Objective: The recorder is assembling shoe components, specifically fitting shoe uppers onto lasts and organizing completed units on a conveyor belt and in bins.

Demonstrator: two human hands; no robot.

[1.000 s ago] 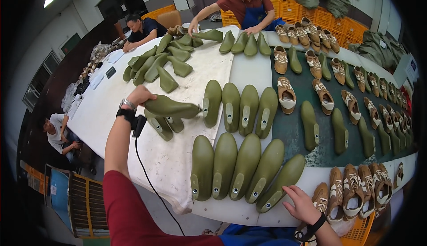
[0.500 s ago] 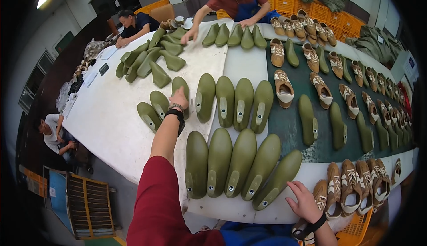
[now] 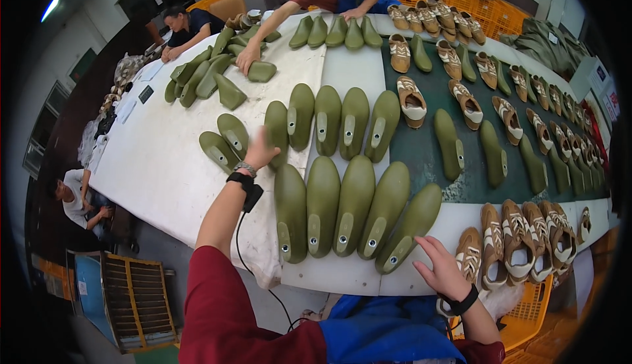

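Note:
My left hand, its fingers blurred by motion, is at the left side of a green shoe last at the end of a row; whether it grips the last is not visible. Two smaller-looking green lasts lie just left of that hand. In front of me several green lasts lie side by side, soles or tops up, with metal-ringed holes near their close ends. My right hand is open, fingers spread, its fingertips close beside the rightmost last of this near row.
Brown-and-white sneakers line the right edge, with more sneakers and lasts on a green conveyor belt. Across the white table, a co-worker's hand touches a heap of lasts. Two other people sit at left. Orange crates stand below right.
My left hand has drawn back toward me from the top of the last, which now lies closer to its row. The co-worker's hand has reached onto a last in the heap.

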